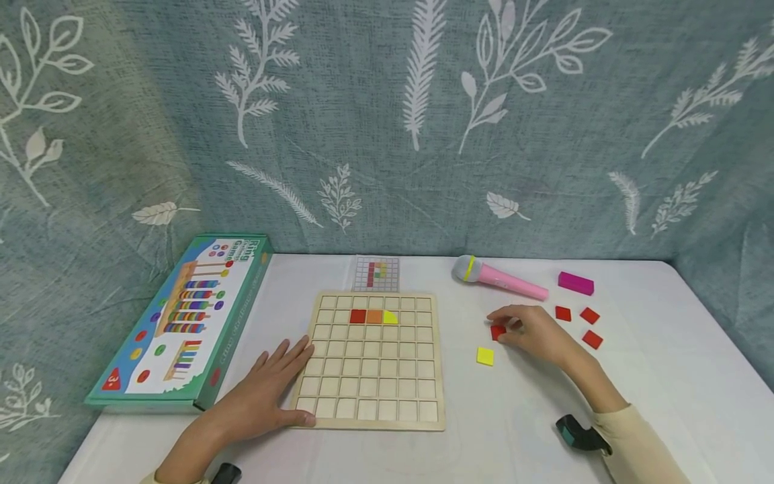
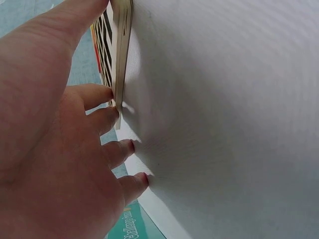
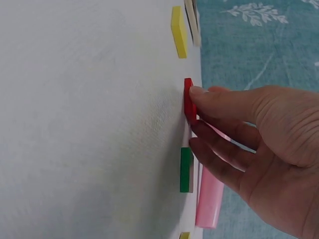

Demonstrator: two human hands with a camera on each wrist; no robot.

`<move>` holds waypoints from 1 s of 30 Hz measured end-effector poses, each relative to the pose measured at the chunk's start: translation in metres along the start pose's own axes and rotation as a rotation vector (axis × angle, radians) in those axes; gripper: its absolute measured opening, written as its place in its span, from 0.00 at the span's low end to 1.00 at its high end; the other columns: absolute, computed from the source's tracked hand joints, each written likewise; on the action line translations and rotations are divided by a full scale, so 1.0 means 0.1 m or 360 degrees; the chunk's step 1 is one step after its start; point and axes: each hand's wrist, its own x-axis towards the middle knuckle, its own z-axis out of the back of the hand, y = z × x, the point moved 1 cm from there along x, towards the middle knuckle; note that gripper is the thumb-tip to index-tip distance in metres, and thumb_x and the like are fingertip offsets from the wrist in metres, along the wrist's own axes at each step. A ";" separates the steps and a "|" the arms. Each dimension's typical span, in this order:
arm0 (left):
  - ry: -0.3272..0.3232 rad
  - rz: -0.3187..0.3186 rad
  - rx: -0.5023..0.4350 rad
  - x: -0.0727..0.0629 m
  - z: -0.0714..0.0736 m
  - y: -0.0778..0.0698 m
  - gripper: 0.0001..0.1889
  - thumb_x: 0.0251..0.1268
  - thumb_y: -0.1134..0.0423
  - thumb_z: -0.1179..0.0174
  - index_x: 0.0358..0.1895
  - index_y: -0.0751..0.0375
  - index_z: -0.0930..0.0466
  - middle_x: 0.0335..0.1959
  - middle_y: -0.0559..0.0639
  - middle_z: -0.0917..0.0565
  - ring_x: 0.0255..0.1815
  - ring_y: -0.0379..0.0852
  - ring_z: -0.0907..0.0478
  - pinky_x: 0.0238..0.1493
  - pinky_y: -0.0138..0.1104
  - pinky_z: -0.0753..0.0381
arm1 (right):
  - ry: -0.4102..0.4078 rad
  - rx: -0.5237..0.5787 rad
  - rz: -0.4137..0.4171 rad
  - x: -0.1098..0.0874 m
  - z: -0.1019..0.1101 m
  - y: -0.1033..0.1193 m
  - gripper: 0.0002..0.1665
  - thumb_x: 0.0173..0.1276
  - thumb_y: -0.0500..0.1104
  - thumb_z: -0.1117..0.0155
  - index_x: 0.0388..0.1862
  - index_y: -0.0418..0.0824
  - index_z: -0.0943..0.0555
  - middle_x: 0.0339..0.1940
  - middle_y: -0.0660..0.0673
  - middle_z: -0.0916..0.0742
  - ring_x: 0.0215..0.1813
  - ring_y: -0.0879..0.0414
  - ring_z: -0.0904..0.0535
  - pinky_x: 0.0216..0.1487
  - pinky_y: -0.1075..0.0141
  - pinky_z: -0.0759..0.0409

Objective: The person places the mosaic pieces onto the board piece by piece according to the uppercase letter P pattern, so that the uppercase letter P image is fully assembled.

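Note:
My right hand (image 1: 535, 333) pinches a red square tile (image 3: 189, 99) between thumb and fingers, close over the white table. A yellow square tile (image 1: 486, 355) lies just left of it. Under the fingers is a green tile (image 3: 185, 169), hidden by the hand in the head view. Spread along the left edge of a wooden grid board (image 1: 439, 376), my left hand (image 1: 266, 386) has its thumb on the near corner and fingertips at the side. In the board's second row sit a red square (image 1: 358, 316), an orange square (image 1: 375, 316) and a yellow quarter-round piece (image 1: 390, 317).
Behind the board lies a small pattern card (image 1: 376, 273). A pink toy microphone (image 1: 504, 279) and a magenta block (image 1: 576, 283) are at the back right, with three red tiles (image 1: 563, 313) nearby. A large game box (image 1: 187, 323) stands at the left.

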 end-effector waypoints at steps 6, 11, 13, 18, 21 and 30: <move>0.0001 0.0013 0.0001 0.00 -0.01 0.02 0.60 0.43 0.30 0.33 0.76 0.63 0.45 0.78 0.60 0.45 0.77 0.69 0.55 0.73 0.63 0.58 | -0.0022 -0.0018 0.0033 -0.01 0.00 0.03 0.20 0.58 0.29 0.29 0.51 0.33 0.17 0.41 0.47 0.13 0.43 0.53 0.20 0.47 0.56 0.16; 0.0007 0.0003 -0.0009 0.00 -0.02 0.04 0.59 0.44 0.31 0.33 0.76 0.63 0.45 0.78 0.60 0.46 0.77 0.69 0.56 0.72 0.63 0.58 | -0.0028 -0.0034 0.0038 0.00 0.02 0.03 0.20 0.58 0.27 0.30 0.50 0.32 0.17 0.35 0.50 0.15 0.39 0.56 0.21 0.46 0.58 0.16; 0.0008 -0.0004 -0.0008 0.00 -0.02 0.04 0.59 0.44 0.31 0.33 0.76 0.63 0.45 0.78 0.60 0.46 0.77 0.69 0.56 0.72 0.64 0.58 | -0.0026 -0.0037 0.0043 0.00 0.02 0.03 0.20 0.57 0.27 0.30 0.50 0.32 0.17 0.34 0.51 0.16 0.39 0.56 0.21 0.45 0.59 0.16; 0.0000 -0.0013 0.0007 0.00 -0.02 0.05 0.59 0.44 0.31 0.33 0.76 0.63 0.45 0.78 0.60 0.46 0.77 0.69 0.55 0.72 0.64 0.57 | -0.0006 -0.0022 0.0087 0.02 0.04 0.06 0.19 0.58 0.26 0.31 0.50 0.31 0.17 0.34 0.50 0.16 0.38 0.57 0.22 0.45 0.59 0.16; -0.0004 -0.0015 0.0015 0.00 -0.02 0.05 0.59 0.44 0.31 0.32 0.76 0.63 0.45 0.78 0.60 0.46 0.77 0.69 0.55 0.72 0.64 0.56 | 0.0010 -0.0015 0.0102 0.05 0.05 0.09 0.19 0.58 0.26 0.31 0.50 0.31 0.17 0.33 0.51 0.17 0.38 0.57 0.22 0.44 0.60 0.16; 0.0006 0.0007 0.0011 0.00 -0.01 0.04 0.59 0.44 0.31 0.32 0.76 0.63 0.44 0.78 0.60 0.46 0.77 0.69 0.55 0.72 0.64 0.57 | -0.0003 0.0032 0.0186 0.21 0.02 0.22 0.18 0.58 0.26 0.31 0.50 0.30 0.17 0.34 0.49 0.16 0.38 0.56 0.21 0.42 0.61 0.16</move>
